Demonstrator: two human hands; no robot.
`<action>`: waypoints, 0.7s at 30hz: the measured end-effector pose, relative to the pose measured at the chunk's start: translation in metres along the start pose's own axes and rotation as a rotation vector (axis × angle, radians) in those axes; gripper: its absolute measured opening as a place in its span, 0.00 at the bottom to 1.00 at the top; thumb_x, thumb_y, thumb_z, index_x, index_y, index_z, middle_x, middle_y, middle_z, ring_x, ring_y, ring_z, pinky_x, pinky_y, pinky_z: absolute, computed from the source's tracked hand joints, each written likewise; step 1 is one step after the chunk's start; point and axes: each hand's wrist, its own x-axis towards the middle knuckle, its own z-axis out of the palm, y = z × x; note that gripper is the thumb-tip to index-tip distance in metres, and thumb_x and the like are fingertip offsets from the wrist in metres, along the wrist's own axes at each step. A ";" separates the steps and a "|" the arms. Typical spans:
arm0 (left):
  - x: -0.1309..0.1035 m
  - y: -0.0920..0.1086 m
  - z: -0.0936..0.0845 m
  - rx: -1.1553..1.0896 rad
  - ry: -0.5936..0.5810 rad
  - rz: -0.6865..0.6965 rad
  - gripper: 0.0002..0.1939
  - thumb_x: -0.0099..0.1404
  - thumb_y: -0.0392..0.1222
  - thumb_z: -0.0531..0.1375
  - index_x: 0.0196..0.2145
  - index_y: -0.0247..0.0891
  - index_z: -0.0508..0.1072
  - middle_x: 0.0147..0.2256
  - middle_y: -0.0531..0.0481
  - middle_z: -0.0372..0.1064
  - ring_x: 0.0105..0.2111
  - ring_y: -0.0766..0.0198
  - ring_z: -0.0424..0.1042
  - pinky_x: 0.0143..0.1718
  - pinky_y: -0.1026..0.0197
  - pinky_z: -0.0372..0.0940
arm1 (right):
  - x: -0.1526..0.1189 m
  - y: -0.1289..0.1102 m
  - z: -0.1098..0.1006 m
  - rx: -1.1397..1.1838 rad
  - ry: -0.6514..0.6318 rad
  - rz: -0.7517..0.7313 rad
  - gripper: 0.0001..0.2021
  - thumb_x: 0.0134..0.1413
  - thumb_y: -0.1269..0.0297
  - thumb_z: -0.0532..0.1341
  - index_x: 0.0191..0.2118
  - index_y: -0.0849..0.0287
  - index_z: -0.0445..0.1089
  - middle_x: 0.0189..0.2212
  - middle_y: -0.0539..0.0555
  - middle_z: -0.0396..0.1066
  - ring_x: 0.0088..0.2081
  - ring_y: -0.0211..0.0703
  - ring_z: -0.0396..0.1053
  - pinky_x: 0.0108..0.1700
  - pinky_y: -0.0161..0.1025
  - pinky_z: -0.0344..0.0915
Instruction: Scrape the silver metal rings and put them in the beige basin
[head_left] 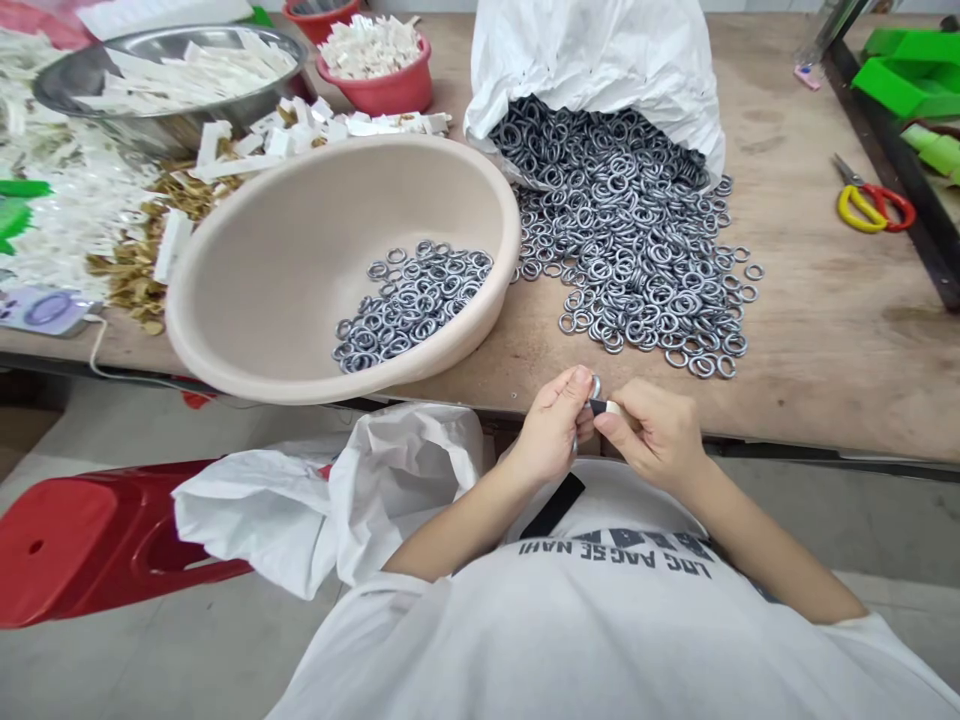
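Note:
Just in front of the table edge, my hands meet close together. My left hand [553, 428] is closed around shiny grey rings [596, 387], one of them sticking up past the fingertips. How many rings sit in that hand is hidden. My right hand [661, 428] pinches a small black piece with a pale end [600, 407], which touches or lies very near the held ring. Many more loose grey rings [637, 240] spill over the table beyond my hands. To the left, a large beige basin [262, 270] contains a heap of the same rings.
A white sack [585, 50] lies open behind the ring pile. Scissors [874, 205] rest at right. A steel bowl [56, 85] and a red bowl [390, 90] hold white pieces. Below the table edge are another white sack [405, 460] and a red stool [60, 540].

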 end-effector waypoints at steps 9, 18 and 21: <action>-0.006 0.001 -0.002 0.021 -0.130 -0.024 0.23 0.62 0.59 0.62 0.28 0.37 0.62 0.20 0.61 0.44 0.17 0.76 0.42 0.17 0.71 0.40 | 0.004 0.011 -0.001 0.009 0.000 0.110 0.19 0.66 0.52 0.55 0.26 0.56 0.62 0.21 0.47 0.61 0.25 0.36 0.59 0.30 0.37 0.51; -0.001 0.019 -0.014 -0.124 -0.120 -0.079 0.17 0.65 0.49 0.61 0.27 0.36 0.61 0.20 0.58 0.57 0.14 0.78 0.45 0.13 0.73 0.42 | 0.040 0.051 0.005 -0.458 -0.083 0.356 0.17 0.63 0.49 0.58 0.50 0.53 0.70 0.42 0.55 0.76 0.38 0.49 0.71 0.34 0.39 0.55; 0.007 0.020 -0.024 -0.175 -0.068 -0.082 0.11 0.63 0.45 0.61 0.30 0.35 0.66 0.23 0.55 0.65 0.13 0.79 0.49 0.13 0.74 0.44 | 0.050 0.051 0.011 -0.577 -0.142 0.366 0.15 0.63 0.54 0.57 0.52 0.51 0.70 0.45 0.56 0.74 0.39 0.51 0.72 0.34 0.40 0.55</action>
